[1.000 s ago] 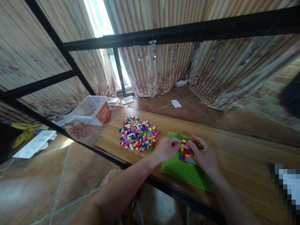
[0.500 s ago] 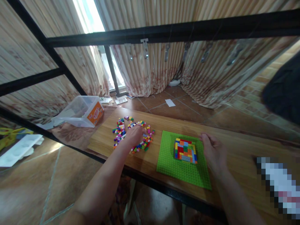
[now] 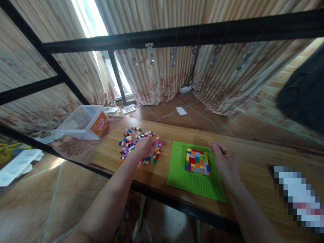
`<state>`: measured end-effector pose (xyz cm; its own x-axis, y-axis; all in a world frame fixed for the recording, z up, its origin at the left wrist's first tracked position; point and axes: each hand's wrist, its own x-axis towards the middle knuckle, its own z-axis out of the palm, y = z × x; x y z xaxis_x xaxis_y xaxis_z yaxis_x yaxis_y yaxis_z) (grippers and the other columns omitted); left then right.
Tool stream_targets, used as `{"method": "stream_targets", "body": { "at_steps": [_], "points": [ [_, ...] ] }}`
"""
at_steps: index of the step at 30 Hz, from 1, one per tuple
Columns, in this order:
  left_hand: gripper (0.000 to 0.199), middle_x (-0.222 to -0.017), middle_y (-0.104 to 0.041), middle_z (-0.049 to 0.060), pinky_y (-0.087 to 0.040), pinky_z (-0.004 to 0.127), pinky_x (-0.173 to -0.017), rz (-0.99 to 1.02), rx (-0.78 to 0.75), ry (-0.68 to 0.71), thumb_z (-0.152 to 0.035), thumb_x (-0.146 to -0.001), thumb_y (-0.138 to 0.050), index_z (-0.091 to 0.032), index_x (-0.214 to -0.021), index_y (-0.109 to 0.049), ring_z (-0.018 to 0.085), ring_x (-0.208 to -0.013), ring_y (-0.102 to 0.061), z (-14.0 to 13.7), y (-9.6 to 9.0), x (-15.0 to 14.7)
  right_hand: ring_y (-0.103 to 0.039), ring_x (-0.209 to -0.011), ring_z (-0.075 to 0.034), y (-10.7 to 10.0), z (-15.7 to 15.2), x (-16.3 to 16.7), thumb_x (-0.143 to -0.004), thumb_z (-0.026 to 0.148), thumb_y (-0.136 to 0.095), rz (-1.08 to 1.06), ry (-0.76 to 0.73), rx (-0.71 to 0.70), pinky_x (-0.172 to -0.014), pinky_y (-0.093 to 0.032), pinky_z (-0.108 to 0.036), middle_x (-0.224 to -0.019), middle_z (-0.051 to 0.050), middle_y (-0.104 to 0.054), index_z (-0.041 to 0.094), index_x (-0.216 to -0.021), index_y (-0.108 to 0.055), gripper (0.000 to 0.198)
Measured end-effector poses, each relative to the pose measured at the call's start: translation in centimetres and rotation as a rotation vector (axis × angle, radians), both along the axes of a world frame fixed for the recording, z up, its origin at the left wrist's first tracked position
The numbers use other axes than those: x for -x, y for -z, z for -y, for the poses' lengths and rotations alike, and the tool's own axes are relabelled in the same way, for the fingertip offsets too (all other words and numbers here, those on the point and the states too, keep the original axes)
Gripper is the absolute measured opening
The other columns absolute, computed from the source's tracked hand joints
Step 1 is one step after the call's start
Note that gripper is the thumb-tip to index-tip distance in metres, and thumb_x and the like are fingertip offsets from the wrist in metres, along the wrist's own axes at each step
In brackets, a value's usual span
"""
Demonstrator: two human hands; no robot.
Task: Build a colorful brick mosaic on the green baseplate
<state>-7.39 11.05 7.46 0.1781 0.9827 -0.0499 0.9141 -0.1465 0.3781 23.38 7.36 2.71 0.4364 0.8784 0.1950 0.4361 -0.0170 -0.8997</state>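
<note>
A loose pile of small colourful toy bricks (image 3: 128, 147) lies on the left part of the wooden table. My left hand (image 3: 144, 147) reaches into this pile, its fingers bent down among the bricks and mostly hidden by the hand itself. To the right is a green studded baseplate (image 3: 177, 175). On it sits a flat, roughly square block of interlocked bricks (image 3: 197, 162) in red, blue, yellow, orange and other colours. Beside the baseplate's right edge, my right hand (image 3: 225, 158) is closed, thumb and fingertips pinched together; whatever they may hold is too small to see.
A clear plastic box (image 3: 83, 123) with an orange label stands left of the table. Black metal bars (image 3: 162, 37) cross in front of the curtains. A pixelated object (image 3: 298, 195) lies on the table at right. White paper (image 3: 181, 110) is on the tiled floor.
The view has shifted slightly, moving the table and its contents a little left in the picture. My left hand stays in the pile, and my right hand stays pinched beside the baseplate.
</note>
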Motion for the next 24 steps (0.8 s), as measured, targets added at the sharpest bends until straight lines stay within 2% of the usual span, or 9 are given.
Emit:
{"method": "stream_targets", "body": {
  "at_steps": [3, 5, 9, 11, 13, 16, 18, 20, 24],
  "points": [
    [0.015, -0.078, -0.071, 0.006, -0.045, 0.026, -0.074, -0.118, 0.02, 0.041, -0.021, -0.08, -0.056, -0.019, -0.078, -0.071, 0.021, -0.081, -0.066, -0.1, 0.2, -0.4, -0.071, -0.083, -0.025, -0.1, 0.1, 0.1, -0.084, 0.057, -0.054, 0.006, -0.017, -0.001, -0.08, -0.053, -0.039, -0.089, -0.01, -0.076, 0.018, -0.098, -0.074, 0.046],
    [0.017, -0.079, -0.072, 0.007, -0.045, 0.026, -0.072, -0.154, 0.026, 0.019, -0.022, -0.082, -0.054, -0.018, -0.078, -0.071, 0.021, -0.08, -0.066, -0.2, 0.2, -0.6, -0.071, -0.083, -0.026, -0.1, 0.1, 0.1, -0.084, 0.057, -0.055, -0.001, -0.011, 0.006, -0.08, -0.053, -0.039, -0.088, -0.01, -0.076, 0.017, -0.098, -0.074, 0.046],
    [0.02, -0.072, -0.069, 0.006, -0.044, 0.027, -0.071, -0.066, -0.004, 0.004, -0.017, -0.083, -0.052, -0.017, -0.073, -0.07, 0.019, -0.075, -0.063, -0.4, -0.3, -0.9, -0.07, -0.083, -0.025, -0.2, 0.1, 0.1, -0.085, 0.055, -0.055, -0.013, -0.011, 0.009, -0.082, -0.052, -0.041, -0.087, -0.01, -0.075, 0.016, -0.098, -0.074, 0.045],
    [0.019, -0.07, -0.067, 0.004, -0.043, 0.026, -0.07, 0.126, -0.02, 0.047, -0.019, -0.083, -0.055, -0.015, -0.071, -0.07, 0.016, -0.071, -0.06, -0.4, -0.4, -1.4, -0.069, -0.084, -0.024, -0.6, 0.3, 0.3, -0.084, 0.053, -0.057, -0.012, -0.02, -0.019, -0.082, -0.052, -0.041, -0.09, -0.009, -0.075, 0.017, -0.097, -0.074, 0.041],
    [0.018, -0.071, -0.066, 0.003, -0.042, 0.024, -0.067, 0.421, 0.013, 0.072, -0.023, -0.083, -0.058, -0.014, -0.073, -0.07, 0.013, -0.068, -0.056, -0.1, -0.4, -2.5, -0.069, -0.086, -0.023, -1.1, 0.8, 0.9, -0.083, 0.051, -0.061, -0.001, -0.094, -0.057, -0.083, -0.053, -0.04, -0.096, -0.009, -0.074, 0.019, -0.099, -0.073, 0.038],
    [0.019, -0.067, -0.063, 0.0, -0.039, 0.021, -0.059, 0.878, 0.209, 0.027, -0.031, -0.08, -0.064, -0.013, -0.081, -0.071, 0.009, -0.06, -0.05, 0.9, 0.0, -5.1, -0.067, -0.088, -0.021, -2.1, 2.0, 2.2, -0.082, 0.048, -0.064, 0.046, -0.307, -0.087, -0.084, -0.053, -0.039, -0.1, -0.006, -0.072, 0.024, -0.106, -0.072, 0.035],
    [0.025, -0.064, -0.06, -0.001, -0.036, 0.02, -0.055, 1.091, 0.379, 0.01, -0.035, -0.074, -0.071, -0.012, -0.081, -0.071, 0.006, -0.056, -0.046, 1.9, 0.2, -6.9, -0.066, -0.09, -0.02, -2.6, 2.8, 2.9, -0.082, 0.046, -0.066, 0.074, -0.404, -0.097, -0.086, -0.053, -0.039, -0.101, -0.005, -0.071, 0.026, -0.107, -0.071, 0.032],
    [0.03, -0.063, -0.059, -0.002, -0.033, 0.02, -0.054, 1.225, 0.499, -0.015, -0.038, -0.067, -0.077, -0.012, -0.081, -0.071, 0.005, -0.054, -0.045, 2.8, 0.3, -8.6, -0.065, -0.091, -0.02, -2.9, 3.5, 3.4, -0.083, 0.044, -0.066, 0.09, -0.457, -0.102, -0.086, -0.052, -0.038, -0.102, -0.004, -0.071, 0.028, -0.106, -0.072, 0.028],
    [0.039, -0.066, -0.062, -0.001, -0.035, 0.02, -0.056, 1.351, 0.673, -0.088, -0.041, -0.059, -0.083, -0.012, -0.082, -0.073, 0.005, -0.056, -0.046, 4.0, 0.3, -10.4, -0.065, -0.091, -0.021, -3.1, 3.9, 3.2, -0.086, 0.044, -0.062, 0.124, -0.484, -0.09, -0.086, -0.052, -0.038, -0.1, -0.004, -0.071, 0.029, -0.102, -0.072, 0.025]
  ]
}}
